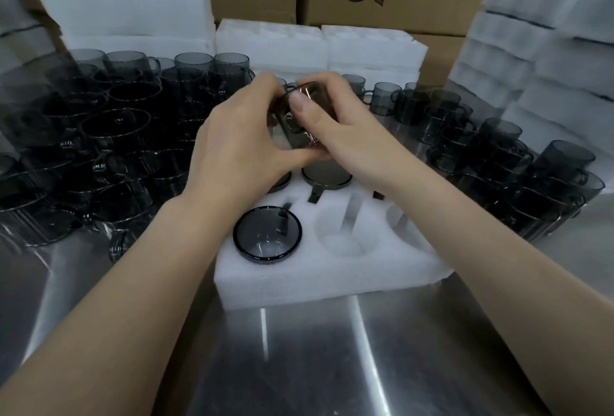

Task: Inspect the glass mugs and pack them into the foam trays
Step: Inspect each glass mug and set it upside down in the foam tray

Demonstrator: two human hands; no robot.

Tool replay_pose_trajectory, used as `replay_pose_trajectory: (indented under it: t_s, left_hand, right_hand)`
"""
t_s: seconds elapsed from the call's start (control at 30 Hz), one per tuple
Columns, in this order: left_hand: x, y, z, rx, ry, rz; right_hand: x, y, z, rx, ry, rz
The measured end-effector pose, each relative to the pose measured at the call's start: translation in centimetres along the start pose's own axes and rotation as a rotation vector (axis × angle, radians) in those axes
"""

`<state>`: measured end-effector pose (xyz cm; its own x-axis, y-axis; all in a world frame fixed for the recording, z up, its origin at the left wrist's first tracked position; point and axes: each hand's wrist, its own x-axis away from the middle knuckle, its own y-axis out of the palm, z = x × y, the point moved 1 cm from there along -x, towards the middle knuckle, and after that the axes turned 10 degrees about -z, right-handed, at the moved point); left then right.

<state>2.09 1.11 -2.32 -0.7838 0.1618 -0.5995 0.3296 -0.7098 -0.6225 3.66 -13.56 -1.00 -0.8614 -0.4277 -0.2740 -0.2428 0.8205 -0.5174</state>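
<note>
Many glass mugs, steel table, cardboard boxes

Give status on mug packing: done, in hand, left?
Done: front-left mug and middle-row mug sit in the foam tray. In hand: left hand and right hand hold a raised mug above it. Left: front middle pocket and front right pocket empty; loose mugs piled both sides.

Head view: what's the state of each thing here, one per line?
Held mug: tilted, in the air.
Left hand: grips the held mug.
Right hand: grips the held mug.
Foam tray: partly filled.
Packed mug: seated in front-left pocket.
Front-middle pocket: empty.
Loose mugs: unpacked, stacked on the table.
</note>
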Motion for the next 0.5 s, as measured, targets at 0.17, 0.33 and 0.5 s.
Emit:
replay_pose_trajectory:
  t_s: [0.17,0.33,0.5]
  left_hand:
    - [0.0,0.23,0.0,0.068,0.051,0.071]
    - [0.2,0.31,0.01,0.115,0.079,0.11]
    - [0.21,0.18,-0.1,0.127,0.08,0.131]
  right_hand:
    - [0.29,0.14,-0.51,-0.049,-0.085,0.058]
    - [0.19,-0.47,-0.68,-0.259,-0.037,0.106]
    - [-0.03,-0.25,-0.76,-0.513,-0.018,0.019]
